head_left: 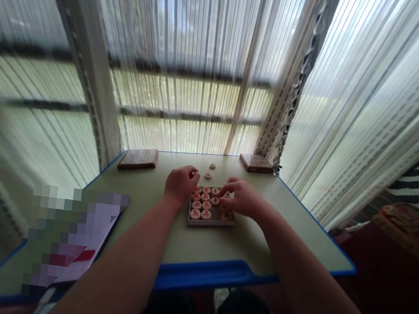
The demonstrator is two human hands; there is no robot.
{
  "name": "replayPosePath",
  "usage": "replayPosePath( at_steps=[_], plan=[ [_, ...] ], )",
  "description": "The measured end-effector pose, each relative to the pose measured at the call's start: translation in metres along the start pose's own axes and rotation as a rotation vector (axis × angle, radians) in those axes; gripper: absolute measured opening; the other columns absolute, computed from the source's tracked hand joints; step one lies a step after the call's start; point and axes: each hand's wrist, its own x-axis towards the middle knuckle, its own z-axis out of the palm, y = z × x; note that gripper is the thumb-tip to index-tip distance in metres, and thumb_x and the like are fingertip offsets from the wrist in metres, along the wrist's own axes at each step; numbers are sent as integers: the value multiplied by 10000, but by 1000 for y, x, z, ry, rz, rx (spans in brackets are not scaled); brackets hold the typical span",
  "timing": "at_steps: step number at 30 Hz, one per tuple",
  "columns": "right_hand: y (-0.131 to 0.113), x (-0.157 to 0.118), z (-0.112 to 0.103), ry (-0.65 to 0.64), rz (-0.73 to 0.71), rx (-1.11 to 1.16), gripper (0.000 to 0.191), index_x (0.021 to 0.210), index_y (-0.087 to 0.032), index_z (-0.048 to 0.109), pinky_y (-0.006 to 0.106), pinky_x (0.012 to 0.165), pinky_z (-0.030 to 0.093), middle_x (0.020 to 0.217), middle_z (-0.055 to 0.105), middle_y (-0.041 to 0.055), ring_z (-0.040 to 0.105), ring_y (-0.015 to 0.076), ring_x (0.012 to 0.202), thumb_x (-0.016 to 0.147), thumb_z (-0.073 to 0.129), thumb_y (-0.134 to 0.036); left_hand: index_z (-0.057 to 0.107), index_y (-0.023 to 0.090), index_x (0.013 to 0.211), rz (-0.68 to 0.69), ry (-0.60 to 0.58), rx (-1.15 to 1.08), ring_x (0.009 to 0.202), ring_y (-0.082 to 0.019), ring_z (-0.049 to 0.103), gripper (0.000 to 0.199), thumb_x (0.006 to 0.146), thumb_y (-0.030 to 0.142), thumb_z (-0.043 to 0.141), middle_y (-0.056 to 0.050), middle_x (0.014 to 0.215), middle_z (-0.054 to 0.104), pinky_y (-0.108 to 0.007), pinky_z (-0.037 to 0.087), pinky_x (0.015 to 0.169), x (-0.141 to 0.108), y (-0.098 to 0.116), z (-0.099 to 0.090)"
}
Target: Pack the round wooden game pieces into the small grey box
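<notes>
A shallow box point(211, 223) on the table holds rows of round wooden xiangqi pieces point(206, 214) with red characters. Part of its floor shows bare at the front, right of the middle. My left hand point(180, 185) is at the box's far left corner, fingers curled together; a small pale spot shows at the fingertips, too unclear to name. Over the right side of the box, my right hand point(245, 198) has its thumb and fingers bent around a piece among the others, partly hiding them. Two loose pieces point(207, 176) lie on the table beyond the box.
The pale green table point(139, 230) has a blue edge. A wooden case point(138, 158) lies at the back left and another case point(256, 163) at the back right. A flat, partly blurred object point(98, 235) covers the left side. Sheer curtains point(186, 98) hang behind.
</notes>
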Motion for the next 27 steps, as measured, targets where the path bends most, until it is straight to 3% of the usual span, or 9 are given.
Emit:
replayPosePath(
  at_steps=[5, 12, 18, 20, 24, 27],
  plan=[
    [0, -2, 1, -62, -28, -9, 180, 707, -184, 696, 227, 623, 375, 692, 561, 31, 506, 137, 686, 661, 602, -330, 672, 205, 821, -14, -5, 7, 708, -163, 604, 282, 759, 329, 426, -32, 754, 676, -243, 423, 652, 0, -1, 1],
    [1, -2, 1, -46, -42, 16, 160, 718, -188, 695, 226, 627, 373, 709, 573, 29, 502, 133, 686, 638, 607, -295, 673, 204, 808, -48, 2, 5, 704, -166, 605, 281, 752, 332, 430, -33, 742, 675, -246, 426, 653, 2, -6, 3],
    [10, 1, 0, 191, 86, 23, 186, 761, -179, 685, 237, 624, 372, 745, 549, 26, 484, 114, 635, 688, 517, -217, 674, 208, 819, -85, -26, 10, 728, -167, 609, 282, 750, 329, 429, -34, 763, 678, -240, 431, 666, 1, -6, 1],
    [10, 1, 2, 206, 38, 52, 186, 749, -184, 690, 244, 674, 380, 776, 534, 32, 489, 121, 686, 687, 514, -194, 675, 208, 824, -92, -32, 18, 743, -168, 610, 284, 751, 325, 427, -38, 778, 679, -239, 433, 677, 1, -5, 0],
    [3, -2, 6, 94, -197, 125, 184, 686, -190, 692, 247, 752, 375, 785, 512, 28, 486, 127, 775, 702, 510, -167, 673, 206, 831, -93, -54, 26, 750, -172, 611, 292, 755, 337, 423, -44, 782, 679, -243, 436, 688, 1, -4, -2],
    [5, 0, 7, 146, -158, 87, 209, 713, -190, 690, 255, 769, 372, 778, 515, 30, 484, 137, 784, 726, 482, -171, 671, 207, 841, -108, -66, 28, 753, -170, 611, 298, 756, 344, 421, -45, 784, 679, -242, 437, 694, 1, -4, -2]
  ],
)
